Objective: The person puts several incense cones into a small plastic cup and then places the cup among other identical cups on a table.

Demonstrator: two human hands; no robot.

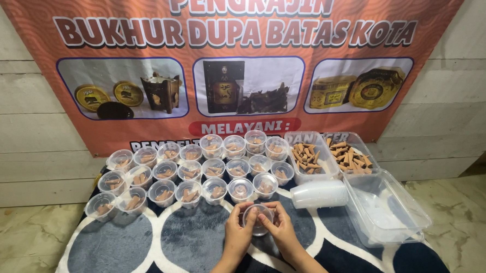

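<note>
Fingers of my left hand (240,225) and right hand (278,223) close around one small clear cup (258,218), held just above the patterned rug (149,250), near the rows of filled cups (190,171) and the lying cup stack (319,194).

We see clear plastic cups (190,174) holding reddish-brown sticks (334,157), the sticks at 2 o'clock of the cups. The rug (122,251) shows grey-blue and navy shapes with white outlines. At 12 o'clock hangs an orange banner (239,60) with wavy lines.
</note>
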